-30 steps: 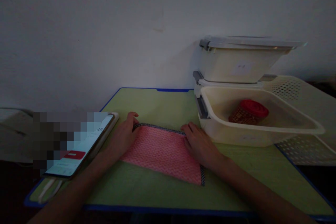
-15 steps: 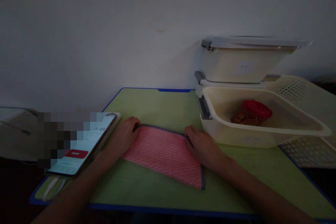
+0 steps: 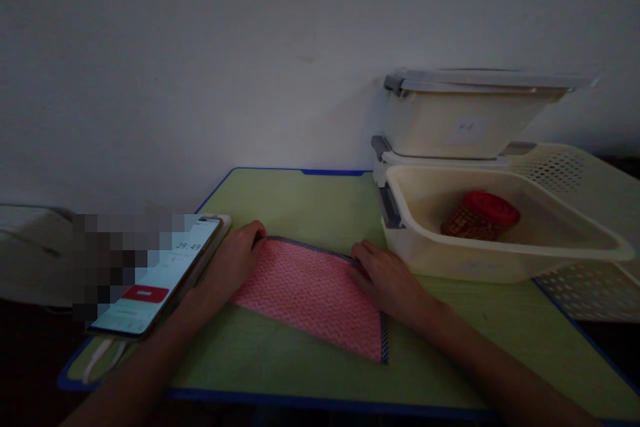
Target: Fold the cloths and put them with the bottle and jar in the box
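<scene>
A pink textured cloth (image 3: 310, 293) with a dark checked border lies on the green tabletop (image 3: 280, 200), its far edge between my two hands. My left hand (image 3: 243, 250) has its fingers closed on the far left corner of the cloth. At the far right corner, my right hand (image 3: 383, 273) pinches the border, fingers curled and thumb underneath partly hidden. The near edge of the cloth slants down to the right, with the checked trim showing along its right side.
Left of my left arm lies a lit phone (image 3: 160, 273) with a white cable (image 3: 95, 360). On the right stands an open cream bin (image 3: 480, 257) holding a red-lidded container (image 3: 483, 213). Behind it sits a lidded box (image 3: 450, 120); a perforated basket (image 3: 590, 287) is beyond the table's right edge.
Almost nothing has moved. The cloth's near right corner has shifted very slightly left, and both hands keep their hold on the far corners.
</scene>
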A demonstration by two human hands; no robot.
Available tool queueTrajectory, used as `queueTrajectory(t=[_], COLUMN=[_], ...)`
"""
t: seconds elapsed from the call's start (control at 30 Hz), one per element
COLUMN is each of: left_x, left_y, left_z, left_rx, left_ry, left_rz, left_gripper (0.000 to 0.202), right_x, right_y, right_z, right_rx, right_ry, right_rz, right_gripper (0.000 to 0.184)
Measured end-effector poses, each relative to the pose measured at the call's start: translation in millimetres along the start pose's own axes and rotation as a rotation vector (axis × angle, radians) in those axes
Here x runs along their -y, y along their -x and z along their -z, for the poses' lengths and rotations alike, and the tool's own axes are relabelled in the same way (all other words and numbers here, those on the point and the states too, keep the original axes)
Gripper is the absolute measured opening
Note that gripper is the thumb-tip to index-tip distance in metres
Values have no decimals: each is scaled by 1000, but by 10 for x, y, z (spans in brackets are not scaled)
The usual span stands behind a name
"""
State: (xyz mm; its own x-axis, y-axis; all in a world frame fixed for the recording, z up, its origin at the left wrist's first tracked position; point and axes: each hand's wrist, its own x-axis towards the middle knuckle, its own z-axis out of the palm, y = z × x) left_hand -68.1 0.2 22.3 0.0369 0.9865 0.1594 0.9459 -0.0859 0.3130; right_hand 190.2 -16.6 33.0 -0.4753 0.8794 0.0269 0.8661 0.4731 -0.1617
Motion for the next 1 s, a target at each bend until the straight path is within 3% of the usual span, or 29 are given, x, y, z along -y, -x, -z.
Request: queueTrajectory(t=[0.23,0.53,1.0], left_x=[68,48,26], left_y=[-29,-1,-13], left_z=[-13,-18,-2], left_rx=[22,13,29], left_ry=[-212,-321,-363], left_rz=[62,52,61], left_gripper=[22,27,27], right_x=[1,-42,-14], right_y=[-14,-48,-75], right_z=[3,-52,-61], right_rx=[-39,-42,-99], right_ry=[-112,-117,141], right_rz=[-32,-64,17], right_gripper=[15,12,24])
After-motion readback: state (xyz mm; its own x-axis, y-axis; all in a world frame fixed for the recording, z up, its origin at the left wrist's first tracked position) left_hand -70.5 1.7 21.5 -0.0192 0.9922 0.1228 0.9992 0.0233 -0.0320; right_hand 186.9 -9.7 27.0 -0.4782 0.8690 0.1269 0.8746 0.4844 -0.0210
